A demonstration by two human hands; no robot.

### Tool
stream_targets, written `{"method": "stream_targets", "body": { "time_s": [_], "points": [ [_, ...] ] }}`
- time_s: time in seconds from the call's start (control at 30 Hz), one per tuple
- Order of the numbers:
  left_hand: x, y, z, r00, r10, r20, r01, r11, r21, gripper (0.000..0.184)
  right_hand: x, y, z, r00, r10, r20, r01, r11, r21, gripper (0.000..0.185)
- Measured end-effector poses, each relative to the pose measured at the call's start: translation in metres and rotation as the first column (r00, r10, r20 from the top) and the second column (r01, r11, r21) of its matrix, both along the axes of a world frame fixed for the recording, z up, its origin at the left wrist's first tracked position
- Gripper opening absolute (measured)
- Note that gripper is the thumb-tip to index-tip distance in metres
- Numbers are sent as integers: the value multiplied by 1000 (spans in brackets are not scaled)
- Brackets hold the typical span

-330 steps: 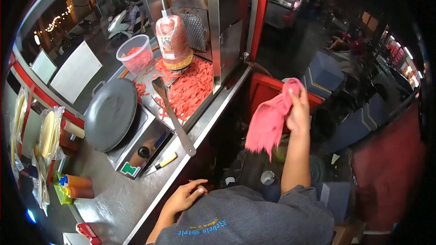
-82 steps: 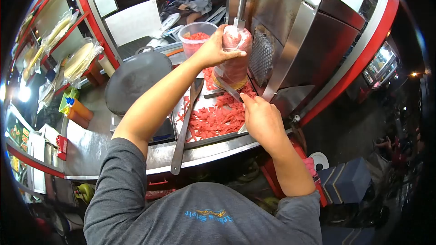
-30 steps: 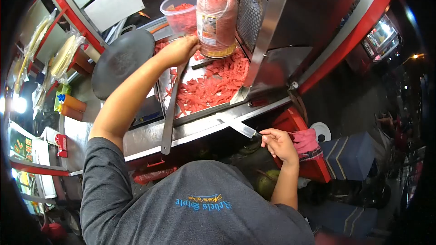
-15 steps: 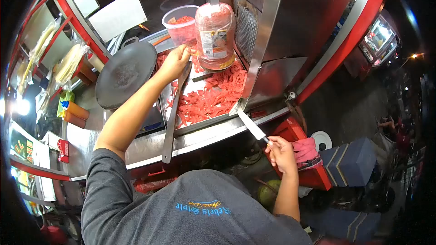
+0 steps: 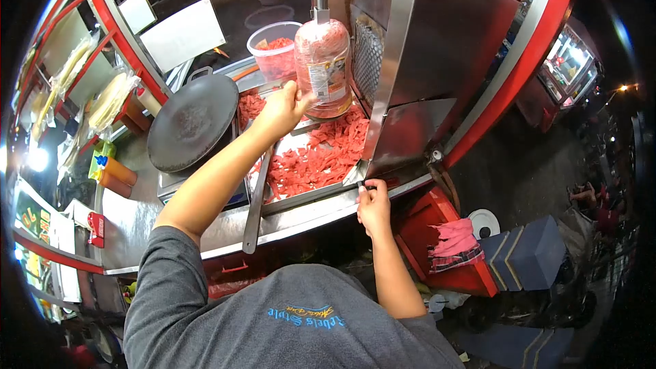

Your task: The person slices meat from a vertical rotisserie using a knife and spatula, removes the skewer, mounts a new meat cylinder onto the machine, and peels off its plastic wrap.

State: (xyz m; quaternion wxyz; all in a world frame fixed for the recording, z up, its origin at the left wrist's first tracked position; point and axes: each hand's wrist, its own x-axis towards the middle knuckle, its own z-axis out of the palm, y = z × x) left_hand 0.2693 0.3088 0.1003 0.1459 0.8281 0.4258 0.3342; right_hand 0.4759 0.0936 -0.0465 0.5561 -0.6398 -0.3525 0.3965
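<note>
My left hand [image 5: 283, 111] is beside the lower part of a meat block [image 5: 321, 72] in clear, labelled plastic on an upright spit. Its fingers are curled, the tips blurred near the plastic, and I cannot make out what they hold. My right hand [image 5: 374, 206] grips a knife by its dark handle [image 5: 367, 185] at the front right corner of a metal tray [image 5: 307, 197]. Most of the blade does not show clearly. Shredded reddish meat [image 5: 307, 167] covers much of the tray. A long flat metal spatula [image 5: 255, 212] leans over the tray's left side.
A black round griddle [image 5: 193, 123] stands left of the tray. Behind is a clear tub [image 5: 275, 61] of red meat. Sauce bottles [image 5: 116, 176] and bagged flatbreads [image 5: 113, 99] are at the left. The steel grill housing [image 5: 437, 61] rises at the right, above a red box with a pink cloth [image 5: 454, 239].
My right hand has moved left and up with the knife to the tray's corner. My left hand has shifted right and down along the meat block, which looks turned, its label now further right.
</note>
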Motion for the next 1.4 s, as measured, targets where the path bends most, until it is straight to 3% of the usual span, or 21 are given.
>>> {"method": "stream_targets", "body": {
  "time_s": [0.1, 0.2, 0.33, 0.4, 0.47, 0.53, 0.57, 0.6, 0.67, 0.73, 0.77, 0.87, 0.9, 0.93, 1.0, 1.07, 1.1, 1.2, 1.27, 1.3, 1.4],
  "points": [
    [0, 0, 5, 975, -33, -220, 49, 997, 67, 43, 3, 0, -4, 1000, -10, -22, 10, 1000, -4, 22],
    [1, 6, 25, 912, -21, -409, 15, 1000, -17, 37, 4, -1, -1, 1000, 7, 2, -7, 1000, 16, 20],
    [-12, 2, 54, 776, -81, -625, 143, 988, 49, 22, 5, 1, -5, 996, 23, 80, -27, 999, 46, 21],
    [-29, 13, 66, 925, -145, -350, 211, 965, 158, 20, 14, 3, -25, 980, 18, 199, -43, 992, 117, 22],
    [-46, 7, 105, 950, -70, -303, 135, 971, 199, 17, 13, -5, -8, 939, -26, 343, -15, 993, 118, 23],
    [-64, -11, 134, 972, -33, -232, 63, 991, 122, 22, 7, -20, 23, 837, -99, 539, -12, 980, 198, 24],
    [-73, -19, 138, 978, -99, -182, 135, 971, 196, 30, 6, -27, 32, 768, -136, 626, -24, 971, 240, 26],
    [-81, -33, 143, 971, -30, -236, 49, 996, 75, 32, 2, -33, 43, 731, -184, 657, -3, 962, 274, 25],
    [-94, -55, 150, 966, 8, -258, 33, 988, 153, 35, -4, -39, 52, 763, -207, 613, -6, 945, 326, 21],
    [-108, -78, 164, 991, 9, -131, 7, 993, 119, 36, -15, -31, 65, 833, -153, 531, -98, 905, 414, 17],
    [-113, -83, 165, 999, 50, 5, -49, 997, -55, 37, -25, -20, 71, 895, -87, 438, -130, 888, 441, 20],
    [-122, -95, 166, 999, 34, 40, -20, 951, -308, 34, -52, 31, 100, 972, 235, 11, -221, 893, 392, 34],
    [-123, -95, 156, 997, 70, -12, -71, 953, -293, 34, -62, 57, 106, 972, 217, -94, -152, 877, 456, 42],
    [-126, -99, 141, 999, -20, -33, 16, 994, -106, 32, -69, 87, 107, 959, 204, -197, -76, 854, 515, 51],
    [-123, -129, 134, 982, -83, -167, 82, 997, -13, 24, -66, 152, 100, 958, -253, 135, 123, 787, 605, 61],
    [-121, -161, 126, 992, -110, -55, 87, 942, -326, 19, -59, 171, 116, 769, -544, 335, 160, 671, 724, 55],
    [-125, -172, 116, 988, -149, -35, 126, 922, -365, 15, -55, 178, 125, 624, -674, 396, 156, 604, 782, 53],
    [-131, -198, 87, 974, -211, 80, 225, 886, -405, 27, -48, 182, 139, 869, -363, 336, 187, 870, 456, 41],
    [-131, -208, 64, 935, -108, 338, 287, 791, -541, 30, -46, 191, 135, 870, -351, 346, 129, 840, 527, 37],
    [-129, -208, 43, 854, -53, 517, 364, 770, -523, 31, -48, 194, 130, 891, -310, 332, 91, 838, 538, 37],
    [-131, -188, 15, 790, 80, 608, 376, 720, -583, 39, -54, 184, 126, 984, -71, 164, -26, 852, 523, 26]
  ]
}}
